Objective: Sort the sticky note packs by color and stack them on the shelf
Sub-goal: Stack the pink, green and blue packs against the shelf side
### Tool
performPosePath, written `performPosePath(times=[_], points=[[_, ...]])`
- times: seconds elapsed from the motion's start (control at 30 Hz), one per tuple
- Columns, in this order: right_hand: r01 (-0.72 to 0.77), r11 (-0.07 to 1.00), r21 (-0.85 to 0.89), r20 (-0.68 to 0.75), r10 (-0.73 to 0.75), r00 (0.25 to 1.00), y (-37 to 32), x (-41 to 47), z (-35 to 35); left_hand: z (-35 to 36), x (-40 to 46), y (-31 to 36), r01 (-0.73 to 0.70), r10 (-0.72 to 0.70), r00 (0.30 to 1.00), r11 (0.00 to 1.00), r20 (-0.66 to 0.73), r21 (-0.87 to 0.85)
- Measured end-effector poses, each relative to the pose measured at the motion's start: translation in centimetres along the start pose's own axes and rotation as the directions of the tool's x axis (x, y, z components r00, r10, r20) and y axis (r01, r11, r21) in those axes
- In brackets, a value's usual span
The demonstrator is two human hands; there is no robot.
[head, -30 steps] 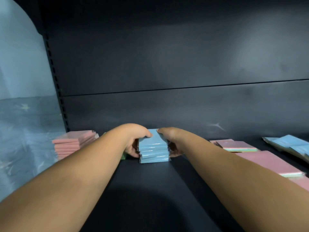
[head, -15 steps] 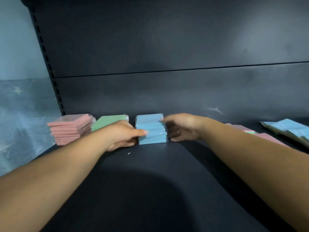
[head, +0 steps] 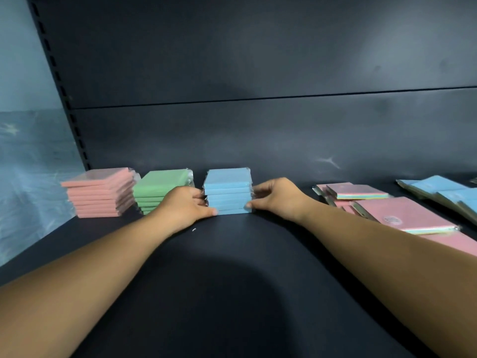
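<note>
1. The left hand [head: 184,206] and the right hand [head: 277,198] are flanking the stack of wrapped pale-blue square sticky note packs [head: 228,191], curled fingertips pressing its two sides

2. That blue stack is sitting on the dark matte shelf [head: 232,280], near the back panel, just beside the green wrapped stack [head: 161,188], with the salmon-pink wrapped stack [head: 99,193] further left

3. Loose pink and multicolour pads [head: 402,213] and what look like blue ones are lying unsorted to the right

4. Uneven squeezing on slick wrappers is likely risking the packs skewing or toppling
</note>
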State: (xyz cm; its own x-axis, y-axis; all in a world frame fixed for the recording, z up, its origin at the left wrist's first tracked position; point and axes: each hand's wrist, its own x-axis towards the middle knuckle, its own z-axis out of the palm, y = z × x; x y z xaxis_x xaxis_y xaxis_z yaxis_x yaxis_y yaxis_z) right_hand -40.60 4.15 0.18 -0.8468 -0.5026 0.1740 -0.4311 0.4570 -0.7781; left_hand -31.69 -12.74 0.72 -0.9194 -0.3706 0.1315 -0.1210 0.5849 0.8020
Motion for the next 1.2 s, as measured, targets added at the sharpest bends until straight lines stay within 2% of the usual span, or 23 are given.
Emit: performPosePath(times=[0.13, 0.27, 0.37, 0.8, 1.0, 1.2], points=[[0.01, 0.996, -0.087, -0.046, -0.014, 0.999, -0.2, -0.1, 0.2, 0.5, 0.1, -0.1, -0.008, 0.019, 0.993, 0.996, -0.12, 0.09], [0.004, 0.995, -0.101, -0.052, -0.01, 0.999, -0.2, 0.0, 0.5, 0.9, 0.6, -0.3, 0.004, 0.014, 0.985, 0.995, -0.169, 0.104], [0.032, 0.992, -0.123, -0.015, -0.034, 0.999, -0.3, 0.1, 0.6, 0.9, 0.6, -0.3, 0.013, 0.008, 0.983, 0.994, -0.184, 0.113], [0.064, 0.953, -0.295, -0.051, -0.082, 0.995, -0.7, -0.2, 0.9, 0.8, 0.0, 0.3, 0.026, -0.002, 0.982, 0.992, -0.187, 0.126], [0.016, 0.923, -0.384, -0.17, -0.087, 0.982, -2.0, -2.1, -3.0, -1.3, -2.3, 1.5, 0.077, -0.013, 0.978, 0.951, -0.21, 0.3], [-0.002, 0.872, -0.489, -0.284, -0.157, 0.946, -1.4, -6.8, -9.7, -1.0, -8.5, 6.3, 0.009, 0.192, 0.926, 0.851, -0.325, 0.526]])
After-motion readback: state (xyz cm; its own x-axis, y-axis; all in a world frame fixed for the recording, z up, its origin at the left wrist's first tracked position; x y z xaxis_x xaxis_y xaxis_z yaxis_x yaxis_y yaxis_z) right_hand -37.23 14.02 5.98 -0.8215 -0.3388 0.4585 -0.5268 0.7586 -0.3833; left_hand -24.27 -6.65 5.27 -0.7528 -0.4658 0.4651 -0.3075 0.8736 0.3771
